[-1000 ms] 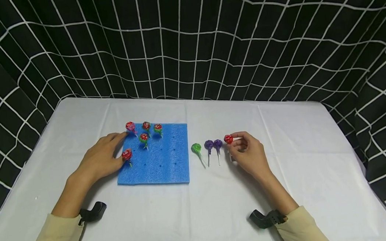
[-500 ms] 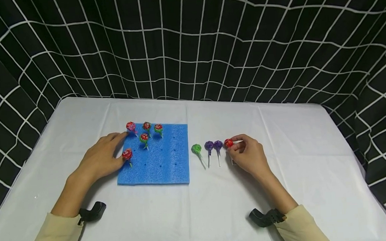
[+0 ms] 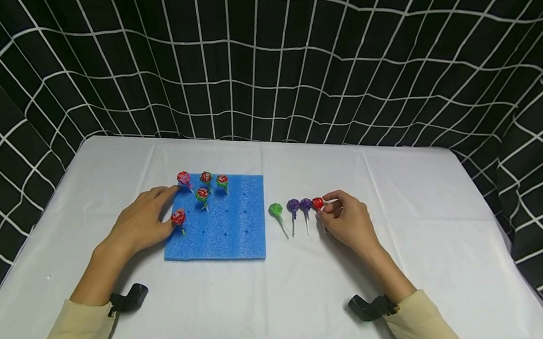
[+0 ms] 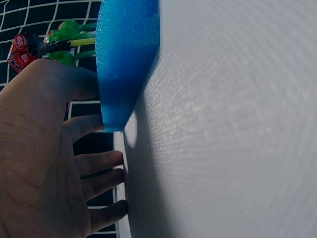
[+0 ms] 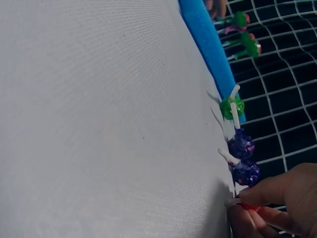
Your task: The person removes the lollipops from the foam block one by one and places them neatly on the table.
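Note:
My right hand (image 3: 351,220) pinches a red lollipop (image 3: 317,203) between thumb and fingers, at the right end of a row on the table. In the right wrist view its white stick and a bit of red wrapper show; the hand hides the rest. Two purple lollipops (image 3: 293,206) and a green lollipop (image 3: 276,210) lie to its left. My left hand (image 3: 137,223) rests against the left edge of a blue foam board (image 3: 238,244), thumb and fingers extended. A red lollipop (image 3: 178,217) stands in the board by the thumb; several others stand farther back.
Small holes dot the foam board. A white cloth (image 3: 270,304) covers the table. Dark curtains (image 3: 264,50) with a white grid rise behind and at both sides. A black wrist-worn device (image 3: 373,307) sits at each sleeve.
My right hand has brought the red lollipop slightly left and nearer, closer to the purple ones. The left hand and the foam board have stayed put.

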A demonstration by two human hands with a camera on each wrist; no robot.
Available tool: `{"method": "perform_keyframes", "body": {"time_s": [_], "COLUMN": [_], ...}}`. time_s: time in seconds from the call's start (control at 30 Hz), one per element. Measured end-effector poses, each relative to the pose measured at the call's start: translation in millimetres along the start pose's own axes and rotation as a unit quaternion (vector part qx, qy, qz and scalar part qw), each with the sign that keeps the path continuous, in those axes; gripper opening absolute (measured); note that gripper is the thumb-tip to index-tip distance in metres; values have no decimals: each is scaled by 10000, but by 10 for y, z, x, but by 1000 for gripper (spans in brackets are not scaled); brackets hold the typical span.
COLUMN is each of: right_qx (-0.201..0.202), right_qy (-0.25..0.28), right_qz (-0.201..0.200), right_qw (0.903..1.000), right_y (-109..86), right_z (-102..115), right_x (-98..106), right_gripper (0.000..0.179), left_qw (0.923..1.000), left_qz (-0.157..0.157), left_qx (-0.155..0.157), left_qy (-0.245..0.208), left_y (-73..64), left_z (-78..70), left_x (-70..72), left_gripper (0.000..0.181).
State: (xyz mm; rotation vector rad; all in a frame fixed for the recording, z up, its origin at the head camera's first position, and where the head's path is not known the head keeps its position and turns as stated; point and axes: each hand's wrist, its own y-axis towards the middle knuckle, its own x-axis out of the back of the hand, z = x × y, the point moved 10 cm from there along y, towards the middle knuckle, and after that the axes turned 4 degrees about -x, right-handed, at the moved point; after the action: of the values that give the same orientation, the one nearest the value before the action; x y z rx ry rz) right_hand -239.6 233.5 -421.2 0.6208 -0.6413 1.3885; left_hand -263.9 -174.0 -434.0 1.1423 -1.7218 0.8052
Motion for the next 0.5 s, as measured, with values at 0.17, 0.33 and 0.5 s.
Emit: {"method": "perform_keyframes", "body": {"time_s": [0.17, 0.33, 0.5], "right_qx": [24, -9, 14], "right_qy": [-72, -147, -97], "right_qz": [-54, -76, -30], "right_qw": [10000, 9999, 9999], "right_y": [-10, -20, -32], "right_z": [3, -22, -26], "right_x": [23, 35, 34], "right_gripper": [31, 31, 32], "left_qw": [10000, 10000, 10000], "left_qz": [15, 25, 3], "left_qx": [-6, -14, -11], "left_qy": [5, -2, -26], "left_y": [6, 5, -2], "left_z": [-7, -17, -17], "left_x": [11, 8, 5], "left_gripper": [74, 74, 74]}}
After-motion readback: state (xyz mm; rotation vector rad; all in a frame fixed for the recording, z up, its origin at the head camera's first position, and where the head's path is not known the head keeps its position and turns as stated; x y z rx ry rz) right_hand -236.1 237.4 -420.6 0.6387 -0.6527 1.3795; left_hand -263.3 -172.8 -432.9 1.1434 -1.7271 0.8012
